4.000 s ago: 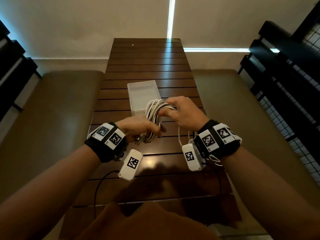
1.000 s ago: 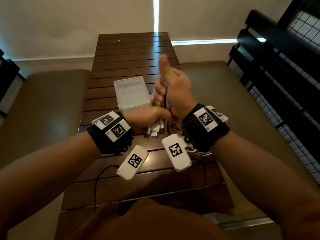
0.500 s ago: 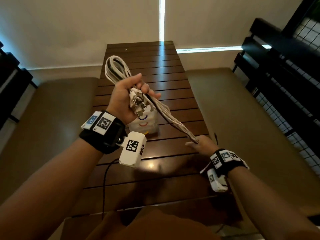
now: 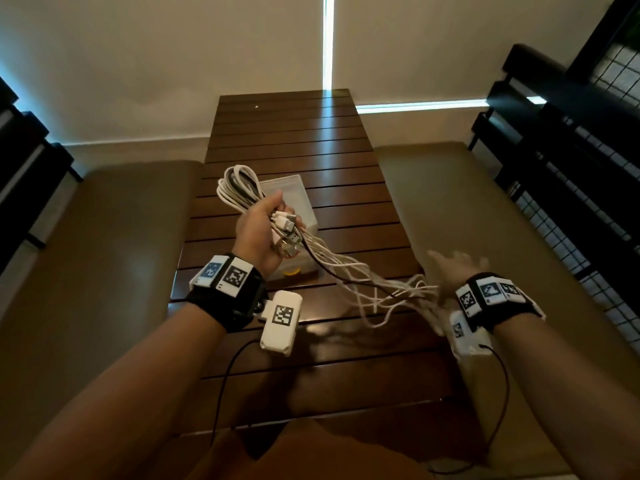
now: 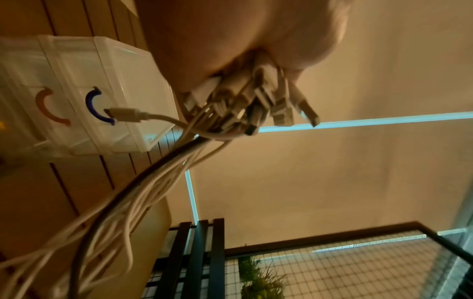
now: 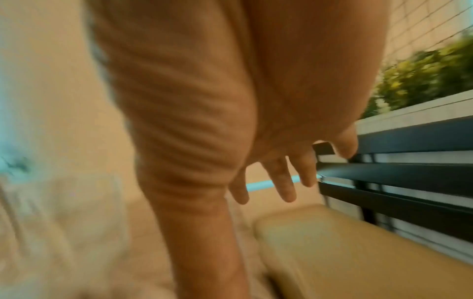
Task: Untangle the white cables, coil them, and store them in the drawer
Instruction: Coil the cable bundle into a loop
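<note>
The left hand (image 4: pixel 262 233) is gripping the white cables (image 4: pixel 349 271) in a raised fist, fingers curled round the bundle. A folded loop is sticking out beyond the fist on its far side, and the plugs (image 5: pixel 256 101) are clustering at the near side of the palm. From that grip the loose strands are fanning down and to the right, their long axis slanting toward the right hand (image 4: pixel 457 268). One dark cable (image 5: pixel 143 178) is running among the white ones. The right hand is hanging low with fingers (image 6: pixel 281 182) spread and holding nothing; the strands are passing just beside its wrist, though blur is hiding whether they touch. It is likely the nearer hand for combing out the tails. The clear plastic drawer box (image 5: pixel 84 97) is sitting on the table (image 4: pixel 294 140) directly beneath the left fist, with an orange and a blue curved handle. No brand or writing is showing legibly on it; the wrist bands are carrying only square coded markers.
</note>
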{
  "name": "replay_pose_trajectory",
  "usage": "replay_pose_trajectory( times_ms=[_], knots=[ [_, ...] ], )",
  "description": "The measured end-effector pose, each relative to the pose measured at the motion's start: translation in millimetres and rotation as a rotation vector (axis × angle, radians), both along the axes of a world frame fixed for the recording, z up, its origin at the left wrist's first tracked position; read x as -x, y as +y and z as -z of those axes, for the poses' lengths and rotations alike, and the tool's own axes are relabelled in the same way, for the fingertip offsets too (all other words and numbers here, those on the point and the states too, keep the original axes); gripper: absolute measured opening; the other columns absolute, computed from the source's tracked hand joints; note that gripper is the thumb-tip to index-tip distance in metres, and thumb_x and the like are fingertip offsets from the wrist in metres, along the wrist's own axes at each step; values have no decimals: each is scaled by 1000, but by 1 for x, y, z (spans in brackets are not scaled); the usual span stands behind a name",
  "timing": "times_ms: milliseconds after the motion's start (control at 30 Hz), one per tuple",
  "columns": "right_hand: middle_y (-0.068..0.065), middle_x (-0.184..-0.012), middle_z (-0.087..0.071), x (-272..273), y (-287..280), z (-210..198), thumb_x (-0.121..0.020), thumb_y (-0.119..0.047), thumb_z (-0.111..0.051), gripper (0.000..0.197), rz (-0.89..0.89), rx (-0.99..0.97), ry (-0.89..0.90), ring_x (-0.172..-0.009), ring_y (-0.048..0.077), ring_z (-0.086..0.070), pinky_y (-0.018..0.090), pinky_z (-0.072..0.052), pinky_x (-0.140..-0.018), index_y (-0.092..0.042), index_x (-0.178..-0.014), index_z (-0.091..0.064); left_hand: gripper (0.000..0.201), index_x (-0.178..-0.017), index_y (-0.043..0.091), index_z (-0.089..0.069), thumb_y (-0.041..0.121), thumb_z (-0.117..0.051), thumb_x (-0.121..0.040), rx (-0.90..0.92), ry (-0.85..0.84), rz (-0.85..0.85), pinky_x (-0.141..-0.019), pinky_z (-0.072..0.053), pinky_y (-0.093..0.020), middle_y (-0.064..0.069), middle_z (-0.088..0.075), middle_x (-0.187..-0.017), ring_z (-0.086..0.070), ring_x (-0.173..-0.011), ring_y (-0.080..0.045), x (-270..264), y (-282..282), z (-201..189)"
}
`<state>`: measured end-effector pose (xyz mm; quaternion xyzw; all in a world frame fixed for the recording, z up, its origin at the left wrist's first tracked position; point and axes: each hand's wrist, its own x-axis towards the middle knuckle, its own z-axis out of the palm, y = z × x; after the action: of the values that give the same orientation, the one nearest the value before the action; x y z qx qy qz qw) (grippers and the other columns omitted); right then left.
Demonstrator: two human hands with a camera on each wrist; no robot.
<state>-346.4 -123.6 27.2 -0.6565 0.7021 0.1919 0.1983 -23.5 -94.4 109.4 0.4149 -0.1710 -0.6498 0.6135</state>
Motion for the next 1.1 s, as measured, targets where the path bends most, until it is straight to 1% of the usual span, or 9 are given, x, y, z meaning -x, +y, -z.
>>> replay_pose_trajectory(
  times_ms=[133, 200, 267, 333, 433, 667, 867, 1000, 1100],
  knots=[
    [-2, -156, -22, -90, 21, -57, -63, -25, -89, 119, -186, 55, -645, -140, 18, -30, 29, -30, -111, -35, -153, -12, 39, -59, 16, -43, 23, -47, -97, -48, 76, 100, -66, -50, -32, 1, -42, -52, -51, -52, -16, 19, 7, 4],
    [-13, -145, -37, -133, 34, -67, -65, -20, -88, 107, -236, 81, -963, -131, 4, -38, 18, -32, -107, -27, -150, -24, 41, -58, 15, -44, 25, -47, -97, -61, 130, 118, -69, -47, -32, 0, -44, -53, -51, -53, -16, 25, 9, 2],
    [-10, -125, -60, -163, 38, -59, -75, -20, -80, 68, -198, 229, -1114, -112, 6, -57, 27, -46, -100, -24, -135, -47, 40, -60, 15, -45, 25, -46, -98, -51, 138, 98, -70, -49, -32, 0, -46, -54, -59, -56, -16, 27, 9, -3],
    [1, -101, -70, -175, 39, -41, -86, -25, -69, 27, -179, 361, -1057, -88, 17, -65, 43, -54, -84, -19, -111, -63, 38, -63, 15, -44, 27, -45, -99, -45, 127, 50, -72, -52, -33, 0, -47, -53, -64, -60, -18, 22, 9, -6],
    [6, -94, -70, -173, 46, -19, -92, -35, -58, 22, -214, 261, -907, -85, 23, -65, 46, -53, -78, -16, -100, -64, 35, -66, 16, -45, 29, -47, -98, -68, 70, -69, -62, -52, -31, 1, -48, -52, -55, -52, -16, 2, 3, -1],
    [-14, -65, -49, -149, 53, -73, -94, -40, -56, 17, -541, 360, -683, -59, 8, -47, 25, -33, -55, -24, -88, -61, 22, -76, 11, -50, 22, -56, -94, -246, -223, -92, -46, -50, -29, -5, -52, -57, -55, -41, -18, -17, 4, 14],
    [-13, -64, -54, -145, 43, -116, -91, -38, -63, 26, -648, 119, -614, -56, -6, -52, 9, -37, -51, -36, -68, -50, 17, -90, 5, -60, 22, -61, -93, -228, -449, 103, -63, -55, -37, -3, -60, -55, -59, -48, -18, -6, 7, 7],
    [-11, -93, -64, -141, 43, -116, -87, -38, -68, 17, -568, 90, -528, -79, 2, -58, 24, -46, -72, -30, -99, -58, 34, -70, 14, -48, 30, -46, -100, -218, -16, 110, -72, -53, -39, -1, -50, -51, -53, -50, -15, -16, 2, 1],
    [-6, -127, -60, -162, 54, -103, -79, -46, -73, 70, -402, 191, -707, -112, 14, -57, 35, -47, -96, -27, -138, -42, 37, -70, 14, -47, 32, -41, -101, -195, 189, 72, -68, -54, -35, -4, -52, -56, -55, -57, -16, -13, 3, -3]
  ],
)
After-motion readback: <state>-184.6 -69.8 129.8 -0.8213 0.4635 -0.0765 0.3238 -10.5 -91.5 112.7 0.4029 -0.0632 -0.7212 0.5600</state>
